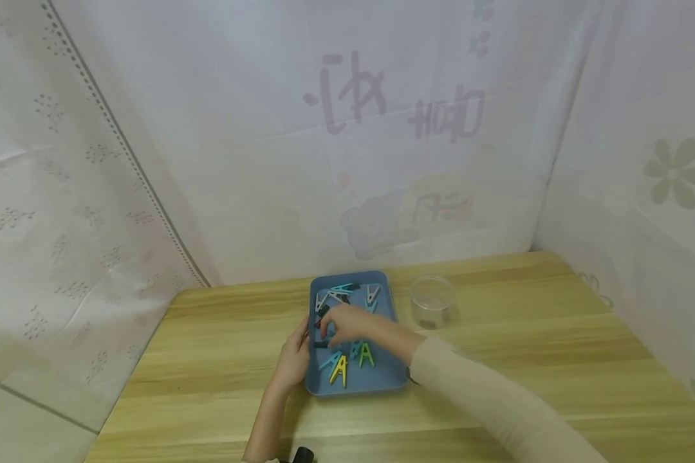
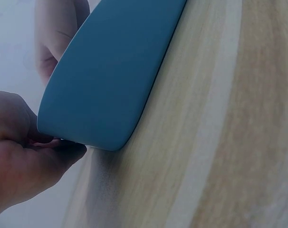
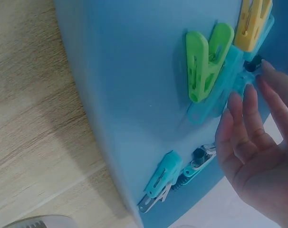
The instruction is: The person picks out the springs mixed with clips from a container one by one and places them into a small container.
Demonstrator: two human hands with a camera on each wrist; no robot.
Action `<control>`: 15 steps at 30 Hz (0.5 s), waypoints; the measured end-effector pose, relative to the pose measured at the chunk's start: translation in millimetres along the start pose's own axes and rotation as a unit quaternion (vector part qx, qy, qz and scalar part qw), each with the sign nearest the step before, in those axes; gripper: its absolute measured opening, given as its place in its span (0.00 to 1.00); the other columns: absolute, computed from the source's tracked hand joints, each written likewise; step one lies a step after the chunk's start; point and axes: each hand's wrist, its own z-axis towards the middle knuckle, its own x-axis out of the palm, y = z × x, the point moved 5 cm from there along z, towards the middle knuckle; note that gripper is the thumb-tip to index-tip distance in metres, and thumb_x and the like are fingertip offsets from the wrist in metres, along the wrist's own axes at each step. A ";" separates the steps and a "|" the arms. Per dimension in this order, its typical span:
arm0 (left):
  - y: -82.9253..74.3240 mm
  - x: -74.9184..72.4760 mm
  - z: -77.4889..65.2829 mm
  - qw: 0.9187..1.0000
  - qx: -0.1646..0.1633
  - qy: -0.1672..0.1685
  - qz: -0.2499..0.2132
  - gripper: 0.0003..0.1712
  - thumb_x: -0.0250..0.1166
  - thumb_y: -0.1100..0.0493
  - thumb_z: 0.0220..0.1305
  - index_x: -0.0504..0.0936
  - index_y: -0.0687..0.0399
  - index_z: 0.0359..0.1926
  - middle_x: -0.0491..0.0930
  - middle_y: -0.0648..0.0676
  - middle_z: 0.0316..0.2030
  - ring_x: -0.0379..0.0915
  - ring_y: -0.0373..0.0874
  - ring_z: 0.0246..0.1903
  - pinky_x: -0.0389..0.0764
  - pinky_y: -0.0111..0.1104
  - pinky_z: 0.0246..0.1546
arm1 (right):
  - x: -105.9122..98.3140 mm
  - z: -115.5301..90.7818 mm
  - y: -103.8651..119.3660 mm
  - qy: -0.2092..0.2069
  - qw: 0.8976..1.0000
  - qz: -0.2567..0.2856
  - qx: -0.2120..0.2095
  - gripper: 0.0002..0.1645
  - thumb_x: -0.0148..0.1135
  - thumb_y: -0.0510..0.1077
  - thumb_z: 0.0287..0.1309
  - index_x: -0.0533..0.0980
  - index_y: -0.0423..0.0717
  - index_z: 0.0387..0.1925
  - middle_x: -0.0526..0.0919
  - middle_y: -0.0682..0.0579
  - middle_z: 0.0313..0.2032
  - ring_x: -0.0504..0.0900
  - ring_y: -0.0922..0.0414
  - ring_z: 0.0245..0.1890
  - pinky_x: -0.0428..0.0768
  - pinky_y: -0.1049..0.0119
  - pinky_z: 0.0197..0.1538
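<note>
A blue tray (image 1: pixel 382 382) holds several clothespins. At its left side, my left hand (image 1: pixel 292 360) grips the edge; in the left wrist view, its thumb (image 2: pixel 63 154) lies along the rim. My right hand (image 1: pixel 344 323) reaches over the tray's middle from the right. In the right wrist view, its fingers (image 3: pixel 251 118) are spread and slightly bent, with fingertips beside a small black coiled piece (image 3: pixel 253 64) and a blue clothespin. Close by lie a green clothespin (image 3: pixel 197 66) and a yellow clothespin (image 3: pixel 250 31). The right palm hides part of the tray in the head view.
A clear round container (image 1: pixel 431 302) with something dark at its bottom stands right of the tray. White clothespins (image 1: pixel 372 294) and turquoise clothespins (image 1: pixel 342 289) lie toward the tray's far end. The wooden table (image 1: pixel 220 341) meets printed curtains (image 1: pixel 255 193) at the back.
</note>
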 end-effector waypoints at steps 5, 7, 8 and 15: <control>0.3 -0.4 -1.7 1.000 0.000 0.000 0.004 0.29 0.43 0.73 0.74 0.55 0.74 0.74 0.59 0.71 0.72 0.51 0.68 0.73 0.55 0.59 0.72 | 3.7 3.9 2.4 -0.002 1.000 -0.026 0.012 0.10 0.76 0.43 0.53 0.86 0.55 0.39 0.87 0.58 0.44 0.82 0.60 0.41 0.81 0.68 0.36; 0.1 -0.4 -2.2 1.000 0.001 0.000 0.007 0.29 0.43 0.73 0.74 0.55 0.74 0.74 0.59 0.72 0.72 0.51 0.68 0.73 0.55 0.60 0.72 | 5.3 4.8 2.9 0.001 0.999 -0.032 0.024 0.10 0.76 0.45 0.53 0.86 0.56 0.38 0.86 0.59 0.44 0.82 0.60 0.43 0.81 0.67 0.37; 0.1 -0.3 -2.3 1.000 0.002 0.000 0.006 0.29 0.43 0.72 0.74 0.55 0.74 0.74 0.59 0.72 0.72 0.51 0.68 0.73 0.55 0.60 0.72 | 6.2 5.1 2.9 0.002 0.999 -0.037 0.031 0.10 0.76 0.46 0.53 0.86 0.57 0.38 0.86 0.59 0.44 0.82 0.60 0.42 0.82 0.67 0.37; 0.8 0.4 -2.0 1.000 0.001 -0.003 0.007 0.29 0.43 0.72 0.74 0.55 0.74 0.74 0.60 0.71 0.72 0.51 0.68 0.73 0.56 0.60 0.72 | 9.2 5.1 4.1 -0.008 0.997 -0.054 0.053 0.06 0.77 0.49 0.52 0.85 0.58 0.31 0.86 0.59 0.42 0.80 0.63 0.34 0.80 0.67 0.33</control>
